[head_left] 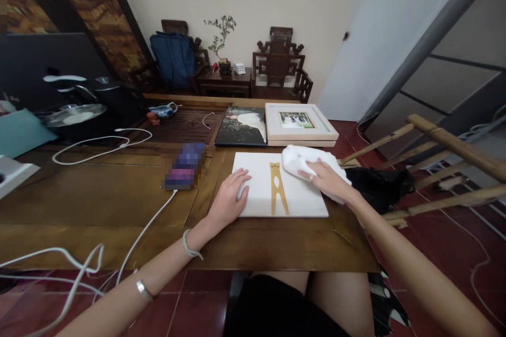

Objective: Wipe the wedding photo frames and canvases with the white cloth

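Note:
A white rectangular panel point(256, 189), which looks like the back of a picture frame, lies flat near the table's front edge. A gold, A-shaped stand leg point(275, 181) with a narrow top runs down its middle. My left hand point(231, 195) rests on the panel's left edge, its fingers stretched out and the thumb apart. With my right hand point(326, 176) I hold a bunched white cloth point(298, 155) against the panel's upper right corner. Some of the right fingers are hidden in the cloth's folds.
Behind the panel lie a dark photo print point(237, 126) and stacked pale wooden picture frames point(304, 134). To the left are a phone point(185, 166) with a white cable point(146, 237) and a lidded pot point(77, 116). A bamboo rack point(435, 166) stands at the right.

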Tool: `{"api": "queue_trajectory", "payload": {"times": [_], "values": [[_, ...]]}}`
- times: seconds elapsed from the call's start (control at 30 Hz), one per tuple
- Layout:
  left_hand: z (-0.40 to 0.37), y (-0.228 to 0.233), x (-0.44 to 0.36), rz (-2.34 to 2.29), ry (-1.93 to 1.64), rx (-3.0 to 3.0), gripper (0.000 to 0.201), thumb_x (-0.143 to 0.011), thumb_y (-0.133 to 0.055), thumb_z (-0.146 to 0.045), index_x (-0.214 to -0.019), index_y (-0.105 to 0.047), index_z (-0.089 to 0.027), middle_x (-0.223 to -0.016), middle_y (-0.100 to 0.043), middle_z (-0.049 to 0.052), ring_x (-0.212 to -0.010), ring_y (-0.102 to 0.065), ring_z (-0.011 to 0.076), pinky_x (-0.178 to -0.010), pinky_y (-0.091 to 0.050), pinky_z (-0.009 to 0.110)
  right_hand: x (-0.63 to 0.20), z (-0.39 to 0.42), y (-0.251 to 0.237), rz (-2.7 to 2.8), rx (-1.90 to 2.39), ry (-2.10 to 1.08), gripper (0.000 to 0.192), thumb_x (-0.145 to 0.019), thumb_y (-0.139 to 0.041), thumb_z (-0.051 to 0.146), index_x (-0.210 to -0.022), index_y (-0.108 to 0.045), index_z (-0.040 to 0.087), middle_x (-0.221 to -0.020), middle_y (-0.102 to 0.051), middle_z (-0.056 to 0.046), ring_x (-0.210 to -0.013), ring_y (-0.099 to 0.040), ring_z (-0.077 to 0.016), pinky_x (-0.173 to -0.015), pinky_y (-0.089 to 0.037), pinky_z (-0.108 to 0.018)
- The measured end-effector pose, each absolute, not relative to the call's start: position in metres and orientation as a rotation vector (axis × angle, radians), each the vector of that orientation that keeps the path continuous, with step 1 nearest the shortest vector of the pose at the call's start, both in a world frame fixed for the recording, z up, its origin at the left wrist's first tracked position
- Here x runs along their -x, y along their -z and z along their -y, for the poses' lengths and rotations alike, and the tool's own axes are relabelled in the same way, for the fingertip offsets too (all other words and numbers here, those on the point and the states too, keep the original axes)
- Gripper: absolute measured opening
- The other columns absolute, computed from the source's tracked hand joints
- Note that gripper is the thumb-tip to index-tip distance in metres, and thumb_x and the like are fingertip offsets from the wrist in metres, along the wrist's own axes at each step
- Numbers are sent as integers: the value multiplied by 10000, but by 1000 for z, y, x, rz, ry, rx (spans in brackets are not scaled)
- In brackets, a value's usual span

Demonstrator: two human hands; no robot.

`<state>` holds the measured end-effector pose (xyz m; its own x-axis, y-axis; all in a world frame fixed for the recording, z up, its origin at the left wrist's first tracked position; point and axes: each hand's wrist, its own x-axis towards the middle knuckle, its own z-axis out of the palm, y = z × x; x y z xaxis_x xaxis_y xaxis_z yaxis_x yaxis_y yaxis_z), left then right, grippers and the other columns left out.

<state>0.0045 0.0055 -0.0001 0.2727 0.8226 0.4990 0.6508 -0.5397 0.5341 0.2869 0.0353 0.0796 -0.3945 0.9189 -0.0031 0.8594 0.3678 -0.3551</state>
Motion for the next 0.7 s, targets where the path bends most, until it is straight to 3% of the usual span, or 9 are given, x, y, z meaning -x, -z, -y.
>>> {"api": "queue_trajectory", "payload": {"times": [0.17,0.27,0.4,0.53,0.6,0.7], "values": [[-4,2,-5,-1383,-1090,-2292,306,-864,-440,-206,-1159,-519,-173,-1312,-520,131,-1292,-407,255,-1072,-316,503,-301,54,-78,2652,1314,-510,255,-906,-380,272,-1019,-604,227,-1420,-410,-54,-1373,-203,-258,-1118,-37,-534],[-4,1,-6,-1381,-1088,-2298,310,-867,-443,-214,-1165,-519,-180,-1317,-521,130,-1295,-403,253,-1071,-316,505,-303,84,-89,2717,1231,-643,262,-876,-402,213,-1013,-623,243,-1389,-451,-40,-1368,-219,-248,-1122,-24,-543],[-3,1,-6,-1380,-1106,-2315,293,-865,-445,-205,-1146,-529,-195,-1294,-544,120,-1282,-422,253,-1057,-335,508,-304,73,-96,2696,1321,-751,248,-885,-425,310,-973,-641,226,-1389,-452,-46,-1334,-300,-281,-1122,-97,-525],[-4,2,-6,-1373,-1130,-2313,313,-857,-454,-202,-1165,-513,-185,-1288,-548,127,-1278,-428,253,-1050,-349,499,-301,19,-90,2594,1585,-689,420,-881,-407,493,-1111,-602,202,-1363,-480,-85,-1321,-298,-340,-1063,-241,-498],[-4,2,-5,-1374,-1127,-2309,323,-857,-454,-202,-1175,-505,-181,-1291,-544,130,-1279,-427,252,-1052,-348,497,-297,-13,-87,2534,1632,-610,463,-881,-391,514,-1132,-584,177,-1284,-542,-122,-1282,-349,-344,-1016,-297,-467],[-5,3,-5,-1375,-1112,-2310,324,-858,-452,-205,-1178,-505,-187,-1299,-539,126,-1280,-427,253,-1052,-346,498,-288,-55,-85,2477,1580,-504,387,-894,-378,467,-966,-606,162,-1067,-630,-129,-1064,-524,-299,-901,-383,-395]]}}
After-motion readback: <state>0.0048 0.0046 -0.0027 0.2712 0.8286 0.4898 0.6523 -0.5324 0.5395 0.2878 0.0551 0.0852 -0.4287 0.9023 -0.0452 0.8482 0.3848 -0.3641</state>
